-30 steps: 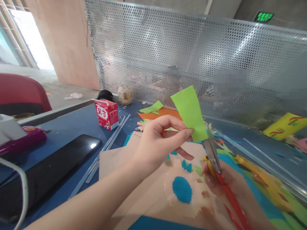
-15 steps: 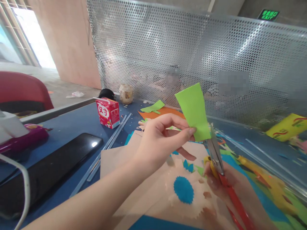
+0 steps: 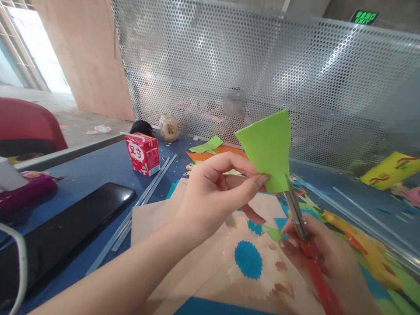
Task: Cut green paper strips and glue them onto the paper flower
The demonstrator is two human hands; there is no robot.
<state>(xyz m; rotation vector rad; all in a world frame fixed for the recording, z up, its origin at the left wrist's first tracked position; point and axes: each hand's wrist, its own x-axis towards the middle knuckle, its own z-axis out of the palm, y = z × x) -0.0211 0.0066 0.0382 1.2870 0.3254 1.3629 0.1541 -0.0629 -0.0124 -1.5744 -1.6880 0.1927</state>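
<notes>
Perforated metal screen behind a blue bench (image 3: 98,170) littered with paper offcuts. Green paper piece (image 3: 267,146) held upright above the bench, pinched at its lower edge between thumb and fingers of the left hand (image 3: 213,192). Scissors (image 3: 297,210) meet its lower right corner, blades nearly shut; right hand (image 3: 315,253) curled around the red handles. To cut well, I judge: keep the paper taut, feed it into the blades, thumb clear. Below lies tan paper (image 3: 197,262) with a blue fringed disc (image 3: 248,259). Red carton (image 3: 142,153) and black phone (image 3: 65,227) sit well left.
</notes>
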